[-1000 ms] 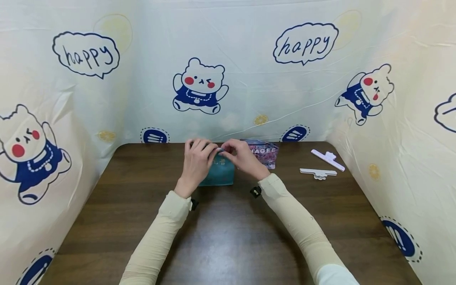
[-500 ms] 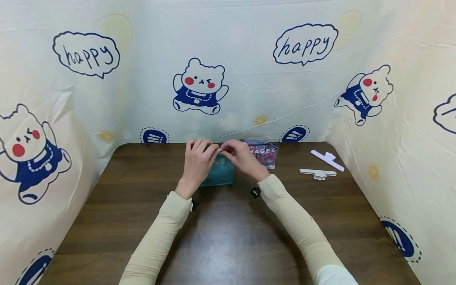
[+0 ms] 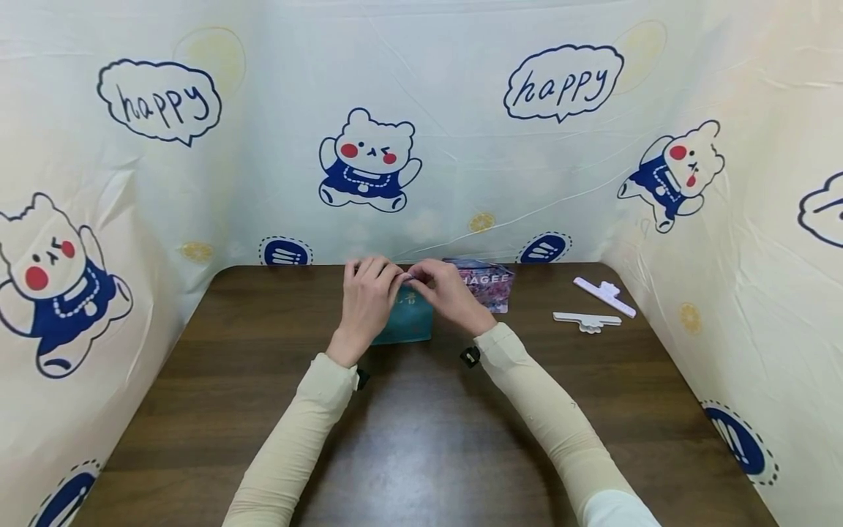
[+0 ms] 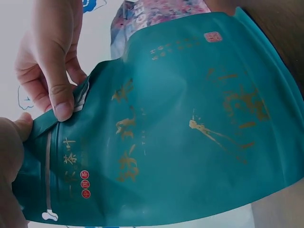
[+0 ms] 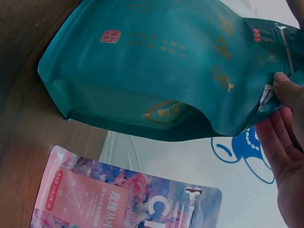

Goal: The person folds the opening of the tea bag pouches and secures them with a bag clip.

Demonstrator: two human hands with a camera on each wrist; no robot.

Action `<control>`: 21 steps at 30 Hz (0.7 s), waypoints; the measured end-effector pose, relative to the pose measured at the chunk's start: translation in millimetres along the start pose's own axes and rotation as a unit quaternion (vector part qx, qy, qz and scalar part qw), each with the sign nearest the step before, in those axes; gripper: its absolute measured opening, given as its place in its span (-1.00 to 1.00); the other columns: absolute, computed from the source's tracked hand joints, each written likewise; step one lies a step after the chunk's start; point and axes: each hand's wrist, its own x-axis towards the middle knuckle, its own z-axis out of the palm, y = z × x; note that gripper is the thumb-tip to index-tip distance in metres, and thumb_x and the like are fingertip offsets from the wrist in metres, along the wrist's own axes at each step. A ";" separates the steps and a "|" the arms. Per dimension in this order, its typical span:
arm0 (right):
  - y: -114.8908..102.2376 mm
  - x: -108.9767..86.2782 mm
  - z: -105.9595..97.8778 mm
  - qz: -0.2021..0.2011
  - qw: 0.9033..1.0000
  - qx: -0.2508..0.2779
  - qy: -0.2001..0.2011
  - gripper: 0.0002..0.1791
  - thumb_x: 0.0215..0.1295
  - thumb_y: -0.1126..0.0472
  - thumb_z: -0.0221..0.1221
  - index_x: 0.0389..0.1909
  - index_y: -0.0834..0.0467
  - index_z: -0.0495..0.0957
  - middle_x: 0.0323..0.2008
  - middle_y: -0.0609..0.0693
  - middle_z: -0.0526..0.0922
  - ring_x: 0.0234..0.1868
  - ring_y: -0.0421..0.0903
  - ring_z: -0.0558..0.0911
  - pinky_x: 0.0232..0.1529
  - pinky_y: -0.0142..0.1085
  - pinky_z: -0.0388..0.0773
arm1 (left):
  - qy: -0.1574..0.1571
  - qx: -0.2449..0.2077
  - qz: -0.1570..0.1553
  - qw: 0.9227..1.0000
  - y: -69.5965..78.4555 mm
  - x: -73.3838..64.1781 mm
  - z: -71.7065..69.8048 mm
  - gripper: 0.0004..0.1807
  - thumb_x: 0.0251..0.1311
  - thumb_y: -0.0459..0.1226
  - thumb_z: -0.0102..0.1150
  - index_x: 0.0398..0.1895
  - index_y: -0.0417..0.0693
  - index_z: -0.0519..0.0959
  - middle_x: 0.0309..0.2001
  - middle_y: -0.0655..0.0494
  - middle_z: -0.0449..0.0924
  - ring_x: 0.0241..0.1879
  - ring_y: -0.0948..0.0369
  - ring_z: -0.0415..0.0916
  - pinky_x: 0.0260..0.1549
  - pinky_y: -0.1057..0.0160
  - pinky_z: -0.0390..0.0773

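Note:
A teal tea pouch (image 3: 405, 322) with gold lettering stands upright near the table's far edge. My left hand (image 3: 366, 296) holds its top at the left corner, fingers bent over the edge. At the other top corner my right hand (image 3: 451, 289) pinches the edge between thumb and fingers. In the left wrist view the right thumb (image 4: 61, 102) lies beside a small silvery-white patch on the rim. A zip line (image 4: 48, 175) runs just below the top edge. The left hand is mostly cut off in both wrist views.
Behind and to the right stands a pink and purple pouch (image 3: 490, 289), partly hidden by my right hand. Two sealing clips, one lilac (image 3: 604, 296) and one white (image 3: 586, 320), lie at the right. A printed cloth (image 3: 461, 146) hangs behind the table (image 3: 408, 439).
Hardly anything differs. My left hand has shifted very slightly to the right at the pouch's top; the right hand keeps its pinch. The clips and the pink pouch have not moved.

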 end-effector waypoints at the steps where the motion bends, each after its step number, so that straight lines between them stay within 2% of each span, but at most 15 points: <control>1: 0.0 0.3 0.2 -0.003 1.000 -0.004 0.000 -0.88 0.36 0.32 0.28 -0.13 0.20 0.69 -0.22 0.04 0.71 -0.26 -0.17 0.69 -0.18 -0.38 0.65 | -0.001 0.001 -0.003 1.000 0.0 0.7 0.0 -0.80 0.37 -0.18 0.27 -0.28 -0.14 0.69 -0.27 -0.05 0.63 -0.19 -0.02 0.53 -0.04 -0.09 0.37; 7: 0.2 1.2 0.9 -0.015 1.000 -0.023 0.002 -0.83 0.36 0.34 0.28 -0.08 0.25 0.72 -0.20 0.08 0.73 -0.26 -0.14 0.70 -0.19 -0.39 0.65 | -0.014 0.009 -0.012 1.000 0.0 3.8 -1.0 -0.80 0.40 -0.17 0.24 -0.26 -0.12 0.71 -0.27 -0.03 0.62 -0.19 -0.01 0.53 -0.03 -0.09 0.37; 13: 0.7 1.3 1.0 -0.016 1.000 -0.019 0.004 -0.83 0.37 0.34 0.27 -0.09 0.27 0.73 -0.20 0.10 0.74 -0.26 -0.13 0.71 -0.20 -0.39 0.65 | -0.021 0.015 -0.001 1.000 0.5 2.8 -2.1 -0.84 0.33 -0.18 0.31 -0.23 -0.08 0.72 -0.25 -0.03 0.63 -0.18 -0.03 0.53 -0.01 -0.13 0.37; 21: 1.4 0.6 1.5 0.010 1.000 0.014 0.009 -0.87 0.34 0.32 0.30 -0.14 0.21 0.74 -0.22 0.05 0.74 -0.27 -0.18 0.69 -0.22 -0.41 0.66 | -0.010 0.004 0.006 1.000 -1.5 0.3 0.6 -0.84 0.29 -0.18 0.35 -0.26 -0.09 0.75 -0.25 -0.01 0.66 -0.18 -0.01 0.53 0.00 -0.11 0.36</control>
